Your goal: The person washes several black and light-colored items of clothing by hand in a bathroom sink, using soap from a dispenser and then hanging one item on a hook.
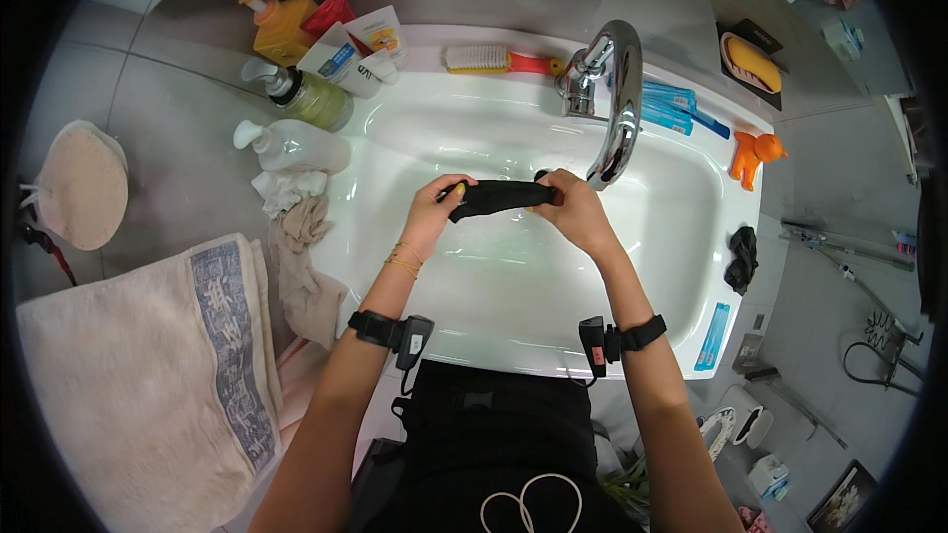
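A small black cloth (505, 197), stretched level between both hands, hangs over the white washbasin (518, 311). Its shape resembles a sock, but I cannot tell for sure. My left hand (433, 211) pinches one end between thumb and fingers. The other end is gripped by my right hand (574, 203), close to the spout of the chrome faucet (626, 104). Below the cloth, shallow water or wet glare shows in the basin; the drain is partly hidden. Each forearm wears a black strap with a small device.
Pump bottles (304, 144) and tubes crowd the basin's left back corner. A hairbrush (503, 61) lies behind the basin, with blue packets (666, 107) right of the faucet. An orange figurine (754, 157) and crumpled black item (740, 260) sit on the right rim. Towels (141, 370) hang left.
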Demonstrator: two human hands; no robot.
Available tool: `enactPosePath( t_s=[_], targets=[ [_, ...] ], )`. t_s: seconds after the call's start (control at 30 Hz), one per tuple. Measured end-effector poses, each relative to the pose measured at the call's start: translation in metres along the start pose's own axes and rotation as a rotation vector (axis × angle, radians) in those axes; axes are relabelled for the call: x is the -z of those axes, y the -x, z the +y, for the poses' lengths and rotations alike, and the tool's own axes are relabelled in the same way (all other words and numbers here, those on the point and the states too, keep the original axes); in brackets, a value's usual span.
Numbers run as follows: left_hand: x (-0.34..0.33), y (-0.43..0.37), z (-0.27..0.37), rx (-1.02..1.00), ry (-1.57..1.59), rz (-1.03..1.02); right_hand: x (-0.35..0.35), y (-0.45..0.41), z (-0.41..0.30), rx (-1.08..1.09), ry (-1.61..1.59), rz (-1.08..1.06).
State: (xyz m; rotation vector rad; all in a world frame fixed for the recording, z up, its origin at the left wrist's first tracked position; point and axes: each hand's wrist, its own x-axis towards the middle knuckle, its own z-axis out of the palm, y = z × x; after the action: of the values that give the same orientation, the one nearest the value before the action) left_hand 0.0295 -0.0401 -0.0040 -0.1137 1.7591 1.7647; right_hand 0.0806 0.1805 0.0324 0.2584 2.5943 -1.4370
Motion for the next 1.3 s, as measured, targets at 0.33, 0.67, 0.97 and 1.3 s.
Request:
enactPosePath(
  t_s=[0.33,0.67,0.97,1.3],
  targets=[
    [-0.036,0.008,0.021,-0.103,-0.261,-0.288,0.001,-0.008,-0.018,-0.328,-0.753,-0.278],
    [-0.043,-0.01,0.011,-0.144,-0.354,-0.256,0.003,-0.008,-0.003,-0.388,-1.08,-0.079],
    [-0.057,-0.011,0.018,0.058,0.65,-0.157,-0.015,0.0,0.024,-0.13,-0.488,0.041],
    [-0.088,-0.004,0.0,0.147,0.973,-0.051,-0.048,0.005,-0.001,-0.297,-0.652,-0.011]
  ],
)
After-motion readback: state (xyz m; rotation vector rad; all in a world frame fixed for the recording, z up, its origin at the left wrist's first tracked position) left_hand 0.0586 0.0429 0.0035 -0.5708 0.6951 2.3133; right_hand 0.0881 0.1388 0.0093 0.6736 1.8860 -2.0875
